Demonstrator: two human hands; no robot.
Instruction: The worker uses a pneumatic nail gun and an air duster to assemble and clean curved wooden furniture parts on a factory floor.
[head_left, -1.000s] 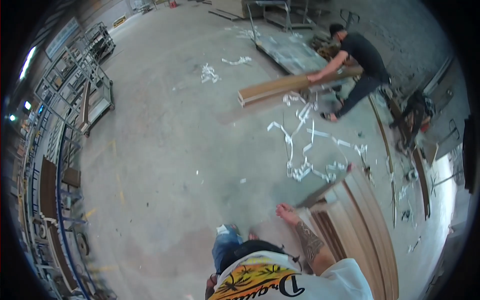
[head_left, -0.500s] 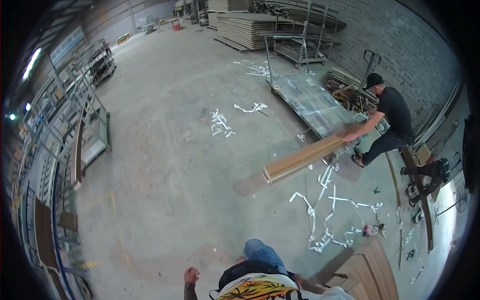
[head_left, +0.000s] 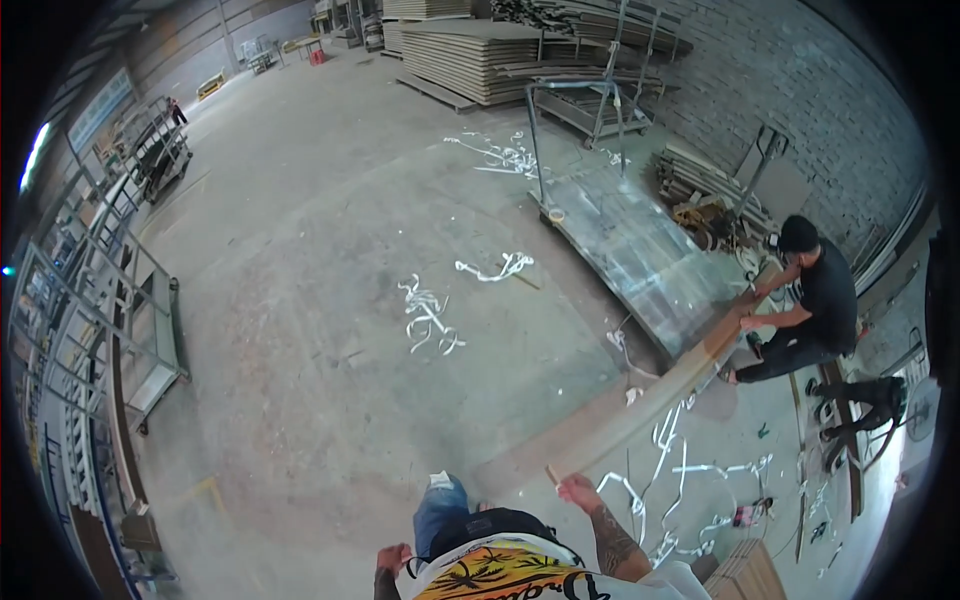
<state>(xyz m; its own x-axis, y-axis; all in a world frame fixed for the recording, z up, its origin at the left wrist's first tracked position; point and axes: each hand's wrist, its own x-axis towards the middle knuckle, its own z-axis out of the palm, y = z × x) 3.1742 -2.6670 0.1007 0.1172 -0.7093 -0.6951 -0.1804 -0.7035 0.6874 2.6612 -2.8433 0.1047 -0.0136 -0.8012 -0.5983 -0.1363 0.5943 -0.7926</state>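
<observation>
My right hand (head_left: 578,492) grips the near end of a long wooden board (head_left: 655,398) that runs diagonally up and to the right. A co-worker in black (head_left: 822,300) crouches at its far end with both hands on it, beside a flat metal cart (head_left: 640,250). The board hangs low over the concrete floor. My left hand (head_left: 392,558) is at my side near the lower edge, fingers curled, holding nothing. My knee in jeans (head_left: 440,505) shows between my hands.
White strapping scraps (head_left: 430,318) lie on the floor, and more scraps (head_left: 690,470) lie under the board. A stack of boards (head_left: 745,575) sits at lower right. Metal racks (head_left: 130,310) line the left side. Panel stacks (head_left: 480,50) and a brick wall (head_left: 800,90) stand behind the cart.
My right hand left the board stack at lower right and now holds the long board's near end. The co-worker has brought the far end over to the cart. My view has swung upward.
</observation>
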